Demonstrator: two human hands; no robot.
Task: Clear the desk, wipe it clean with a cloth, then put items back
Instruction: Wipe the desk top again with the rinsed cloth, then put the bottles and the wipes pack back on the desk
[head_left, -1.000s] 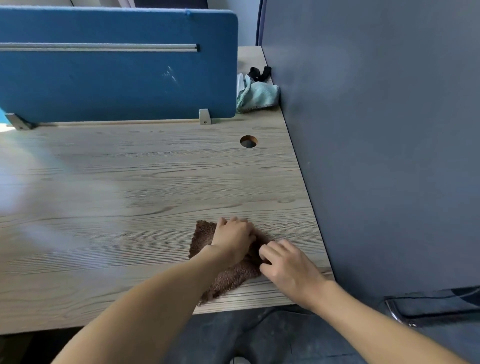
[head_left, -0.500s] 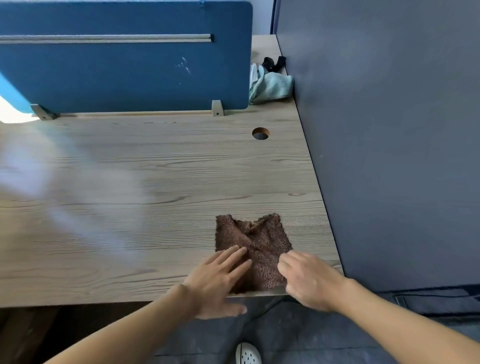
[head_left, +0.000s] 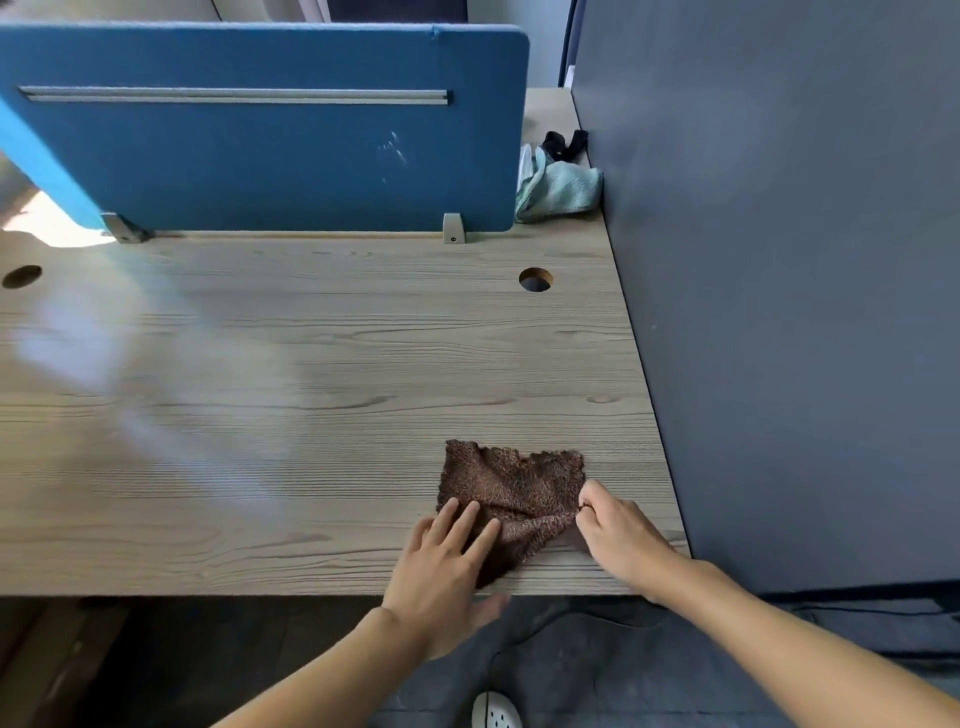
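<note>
Moved up since earlier, the right hand pinches the brown cloth at its 3 o'clock edge. The left hand presses flat, fingers straight, at 7 o'clock.

Blue felt divider stood at back of wood-grain worktop; grey partition wall on rt. Dark floor below, sunlight patch far left.

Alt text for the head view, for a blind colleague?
At the front right of the desk, the left hand presses a brown cloth flat while the right hand pinches its edge. A teal cloth lies behind, beside the blue divider.
</note>
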